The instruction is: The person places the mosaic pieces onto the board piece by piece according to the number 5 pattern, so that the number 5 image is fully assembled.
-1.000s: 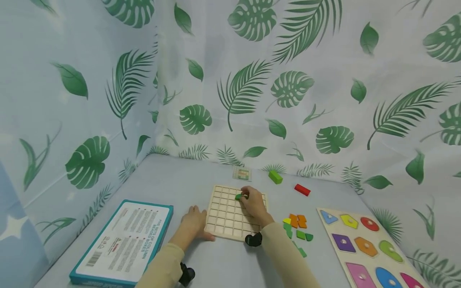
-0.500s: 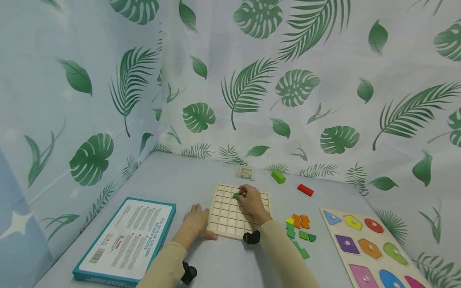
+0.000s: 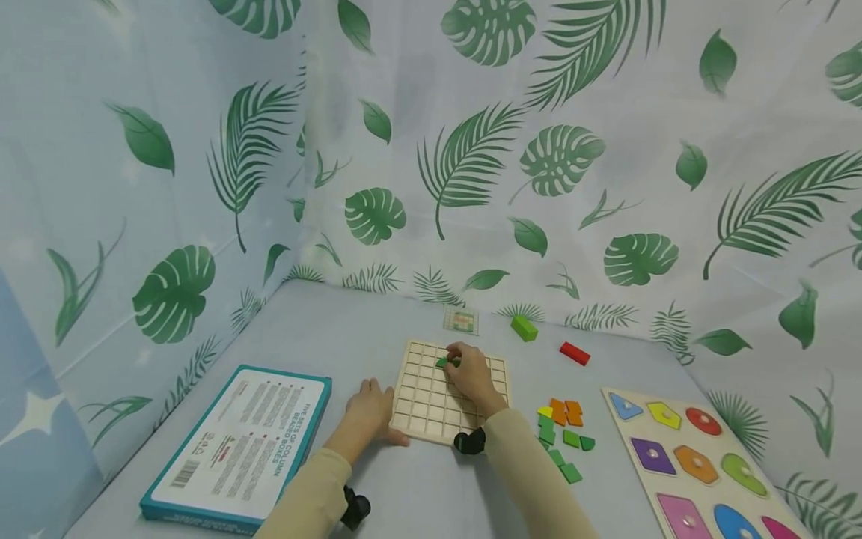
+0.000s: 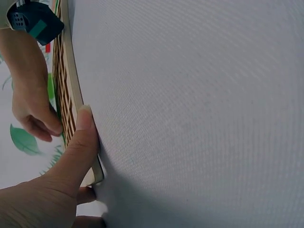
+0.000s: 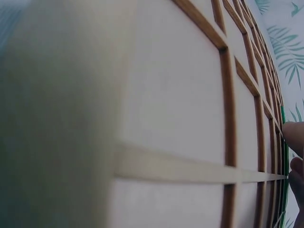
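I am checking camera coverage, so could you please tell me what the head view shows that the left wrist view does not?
Only the head view shows the green piece pinched by the right hand, the loose coloured pieces, the shape puzzle and the teal box. Only the left wrist view shows the left hand's thumb pressed against the grid board's edge up close. Both show the grid board, both hands and the grey table.

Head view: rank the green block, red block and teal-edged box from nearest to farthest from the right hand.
1. Green rectangular wooden block, just beyond the right hand.
2. Red rectangular wooden block, farther to its right.
3. Teal-edged flat cardboard box, far left.
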Demonstrator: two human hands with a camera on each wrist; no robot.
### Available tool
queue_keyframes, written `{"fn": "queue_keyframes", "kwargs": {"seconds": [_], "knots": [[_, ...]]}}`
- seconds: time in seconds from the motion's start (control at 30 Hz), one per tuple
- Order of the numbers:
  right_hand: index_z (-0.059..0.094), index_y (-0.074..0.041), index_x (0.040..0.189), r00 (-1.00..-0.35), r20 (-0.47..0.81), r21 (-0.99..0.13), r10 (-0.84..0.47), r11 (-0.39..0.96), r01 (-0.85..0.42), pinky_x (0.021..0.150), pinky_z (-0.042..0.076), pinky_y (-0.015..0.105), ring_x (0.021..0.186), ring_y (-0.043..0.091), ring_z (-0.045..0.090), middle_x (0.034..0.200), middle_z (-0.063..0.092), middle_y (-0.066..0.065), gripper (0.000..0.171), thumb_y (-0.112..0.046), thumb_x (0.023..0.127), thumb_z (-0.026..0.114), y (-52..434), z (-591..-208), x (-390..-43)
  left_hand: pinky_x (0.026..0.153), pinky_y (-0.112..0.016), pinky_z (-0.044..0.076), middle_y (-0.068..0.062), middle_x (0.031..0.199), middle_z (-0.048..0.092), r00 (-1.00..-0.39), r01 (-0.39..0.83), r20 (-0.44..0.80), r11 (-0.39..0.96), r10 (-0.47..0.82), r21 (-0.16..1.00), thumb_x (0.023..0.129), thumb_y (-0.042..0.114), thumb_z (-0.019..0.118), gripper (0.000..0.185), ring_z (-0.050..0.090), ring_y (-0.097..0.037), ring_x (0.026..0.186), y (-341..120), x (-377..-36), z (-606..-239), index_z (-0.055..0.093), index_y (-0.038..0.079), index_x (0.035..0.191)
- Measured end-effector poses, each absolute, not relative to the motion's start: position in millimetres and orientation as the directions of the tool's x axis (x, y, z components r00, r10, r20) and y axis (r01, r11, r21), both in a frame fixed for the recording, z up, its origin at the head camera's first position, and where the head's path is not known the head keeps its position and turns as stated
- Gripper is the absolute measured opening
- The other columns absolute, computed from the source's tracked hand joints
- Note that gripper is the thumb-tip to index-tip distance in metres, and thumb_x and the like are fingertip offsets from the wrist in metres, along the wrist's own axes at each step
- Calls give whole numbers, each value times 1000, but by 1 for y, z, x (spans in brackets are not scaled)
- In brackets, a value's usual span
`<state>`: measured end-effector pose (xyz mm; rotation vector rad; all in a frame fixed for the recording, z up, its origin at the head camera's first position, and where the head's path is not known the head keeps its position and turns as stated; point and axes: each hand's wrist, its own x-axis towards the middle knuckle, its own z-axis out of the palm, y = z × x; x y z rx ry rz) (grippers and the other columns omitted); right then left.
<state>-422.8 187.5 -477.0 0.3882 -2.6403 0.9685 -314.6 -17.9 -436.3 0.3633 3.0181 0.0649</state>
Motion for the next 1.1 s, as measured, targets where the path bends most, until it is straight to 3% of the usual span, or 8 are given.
{"fn": "queue_keyframes", "kwargs": {"seconds": [0.47,1.1], "knots": [[59,1,117,-933,344,-670,-106,669,-323,81,50,40,99,29,59,105,64,14,28,-3,89,63,206,-474,-414,85,-43,49,-27,123,47,-964,234,-109,968,244,92,63,63,76,95,47,-36,115,-16,-315,-435,52,-1,130],[62,3,112,-931,365,-724,20,635,-270,84,49,42,99,28,58,104,64,15,25,-2,88,64,253,-470,-392,86,-48,48,-30,120,47,-959,243,-111,958,261,155,64,57,80,93,46,-39,115,-15,-312,-435,51,-3,128]]}}
